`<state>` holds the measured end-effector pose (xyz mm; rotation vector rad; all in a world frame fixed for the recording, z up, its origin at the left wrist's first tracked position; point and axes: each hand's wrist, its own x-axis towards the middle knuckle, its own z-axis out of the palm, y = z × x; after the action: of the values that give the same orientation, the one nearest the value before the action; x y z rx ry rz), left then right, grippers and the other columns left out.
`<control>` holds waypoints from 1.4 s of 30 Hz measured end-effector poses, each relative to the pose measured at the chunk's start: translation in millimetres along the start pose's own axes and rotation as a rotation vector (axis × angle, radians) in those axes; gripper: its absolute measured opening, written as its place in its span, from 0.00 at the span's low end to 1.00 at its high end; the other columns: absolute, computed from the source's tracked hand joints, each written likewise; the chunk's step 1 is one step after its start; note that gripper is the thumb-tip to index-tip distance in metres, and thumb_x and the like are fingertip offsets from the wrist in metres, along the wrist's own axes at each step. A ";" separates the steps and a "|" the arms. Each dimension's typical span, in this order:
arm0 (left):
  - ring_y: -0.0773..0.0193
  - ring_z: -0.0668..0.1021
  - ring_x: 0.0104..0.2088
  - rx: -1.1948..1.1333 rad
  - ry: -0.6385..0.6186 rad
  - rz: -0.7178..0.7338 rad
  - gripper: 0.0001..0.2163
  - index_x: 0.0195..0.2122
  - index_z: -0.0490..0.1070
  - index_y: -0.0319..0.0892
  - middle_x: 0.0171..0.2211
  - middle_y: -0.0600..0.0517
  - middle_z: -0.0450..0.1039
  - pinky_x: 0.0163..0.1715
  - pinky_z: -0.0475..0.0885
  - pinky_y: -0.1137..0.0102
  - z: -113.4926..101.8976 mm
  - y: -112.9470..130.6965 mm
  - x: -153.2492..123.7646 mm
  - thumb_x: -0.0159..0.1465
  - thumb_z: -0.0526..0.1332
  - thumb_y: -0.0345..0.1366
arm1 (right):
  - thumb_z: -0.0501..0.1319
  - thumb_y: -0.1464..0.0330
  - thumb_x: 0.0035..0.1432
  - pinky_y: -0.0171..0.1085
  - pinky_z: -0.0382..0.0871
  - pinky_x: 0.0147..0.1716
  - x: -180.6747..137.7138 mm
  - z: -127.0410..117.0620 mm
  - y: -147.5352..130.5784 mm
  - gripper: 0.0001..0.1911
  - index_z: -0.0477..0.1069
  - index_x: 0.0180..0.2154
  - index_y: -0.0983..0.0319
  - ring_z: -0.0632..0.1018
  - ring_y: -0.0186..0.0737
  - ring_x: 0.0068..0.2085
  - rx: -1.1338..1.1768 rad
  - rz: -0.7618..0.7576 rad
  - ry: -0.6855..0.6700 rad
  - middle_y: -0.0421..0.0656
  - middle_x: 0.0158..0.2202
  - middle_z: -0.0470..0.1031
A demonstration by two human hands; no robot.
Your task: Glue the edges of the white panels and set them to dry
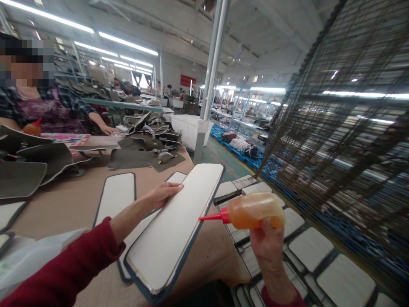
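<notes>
My left hand [164, 194] grips the left edge of a long white panel [179, 221] with rounded corners and a dark blue border, its thumb lying on the white face. The panel is tilted above the table. In my right hand [268, 243] is a squeeze bottle [255, 210] of amber liquid, held sideways. Its red nozzle [211, 217] points left, with the tip at the panel's right edge. Beneath and behind the held panel lies another white panel [137, 232], partly hidden. A further one [119, 194] rests on the brown tabletop [86, 200] to the left.
Dark olive pieces [147, 147] are piled at the table's far side, more [28, 166] at left. A co-worker [47, 106] sits beyond. Wire racks [332, 128] stand at right, with white panels [311, 247] on the lower one. A post [211, 72] rises ahead near a white bin [187, 128].
</notes>
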<state>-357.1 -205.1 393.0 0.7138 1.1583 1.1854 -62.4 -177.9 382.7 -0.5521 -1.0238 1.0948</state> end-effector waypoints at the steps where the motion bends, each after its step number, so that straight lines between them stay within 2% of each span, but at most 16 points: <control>1: 0.59 0.79 0.25 0.001 0.008 -0.001 0.07 0.28 0.78 0.38 0.25 0.46 0.80 0.26 0.74 0.69 0.7 0.7 -0.1 0.51 0.72 0.36 | 0.69 0.59 0.47 0.43 0.75 0.39 -0.4 1.0 -0.2 0.32 0.67 0.54 0.58 0.80 0.46 0.39 0.007 -0.001 -0.005 0.47 0.44 0.80; 5: 0.59 0.79 0.25 0.003 0.023 -0.004 0.06 0.29 0.78 0.39 0.25 0.47 0.80 0.27 0.74 0.68 1.3 3.6 1.5 0.53 0.70 0.35 | 0.69 0.60 0.46 0.44 0.76 0.38 -2.6 4.9 -1.6 0.31 0.68 0.53 0.58 0.81 0.47 0.39 0.029 -0.003 -0.010 0.47 0.43 0.80; 11: 0.59 0.79 0.24 -0.014 0.021 0.012 0.08 0.30 0.77 0.36 0.25 0.46 0.80 0.26 0.73 0.69 -0.4 7.3 7.5 0.52 0.72 0.35 | 0.70 0.60 0.44 0.45 0.76 0.38 -6.3 8.2 -5.0 0.28 0.71 0.49 0.58 0.82 0.46 0.36 0.045 -0.010 0.004 0.46 0.39 0.81; 17: 0.59 0.79 0.25 -0.020 0.045 0.017 0.06 0.30 0.77 0.35 0.25 0.47 0.80 0.28 0.74 0.68 -4.5 9.8 14.4 0.55 0.69 0.33 | 0.70 0.61 0.45 0.42 0.75 0.36 -9.9 5.5 -5.0 0.31 0.68 0.52 0.58 0.81 0.43 0.33 0.036 0.014 -0.011 0.46 0.41 0.81; 21: 0.58 0.79 0.27 -0.023 0.072 0.018 0.07 0.32 0.77 0.35 0.26 0.46 0.80 0.30 0.74 0.67 -6.7 13.9 17.1 0.55 0.70 0.33 | 0.70 0.61 0.45 0.39 0.75 0.33 -12.7 2.8 -3.1 0.30 0.69 0.51 0.59 0.80 0.40 0.32 0.030 0.021 -0.018 0.45 0.41 0.80; 26: 0.57 0.79 0.28 -0.022 0.116 0.017 0.04 0.32 0.78 0.36 0.27 0.45 0.80 0.32 0.74 0.65 -5.8 18.5 19.6 0.59 0.66 0.31 | 0.68 0.61 0.47 0.40 0.75 0.33 -15.5 -0.8 -1.3 0.27 0.69 0.50 0.58 0.80 0.41 0.32 0.003 0.018 -0.039 0.45 0.41 0.80; 34: 0.61 0.77 0.25 -0.024 0.124 0.039 0.03 0.28 0.77 0.36 0.24 0.48 0.79 0.29 0.73 0.68 -2.9 24.7 18.0 0.58 0.66 0.29 | 0.70 0.60 0.44 0.46 0.76 0.38 -21.4 3.3 -4.3 0.32 0.68 0.52 0.58 0.81 0.49 0.38 0.006 0.051 -0.021 0.48 0.42 0.80; 37: 0.61 0.76 0.24 -0.031 0.151 0.054 0.02 0.30 0.77 0.35 0.23 0.49 0.78 0.29 0.73 0.68 -3.7 26.0 18.5 0.57 0.67 0.28 | 0.70 0.59 0.43 0.46 0.76 0.39 -22.5 4.8 -4.9 0.30 0.70 0.49 0.59 0.81 0.48 0.37 0.031 0.058 -0.034 0.48 0.40 0.81; 42: 0.63 0.76 0.24 -0.039 0.161 0.063 0.07 0.37 0.77 0.33 0.23 0.49 0.78 0.28 0.72 0.69 -5.6 27.8 20.5 0.57 0.67 0.28 | 0.71 0.61 0.41 0.42 0.75 0.38 -23.2 2.0 -1.7 0.29 0.72 0.47 0.59 0.81 0.45 0.37 0.064 0.068 -0.003 0.45 0.38 0.81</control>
<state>-372.3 -178.6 410.2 0.6385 1.2494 1.3348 -65.6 -200.0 375.8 -0.5373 -0.9755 1.1845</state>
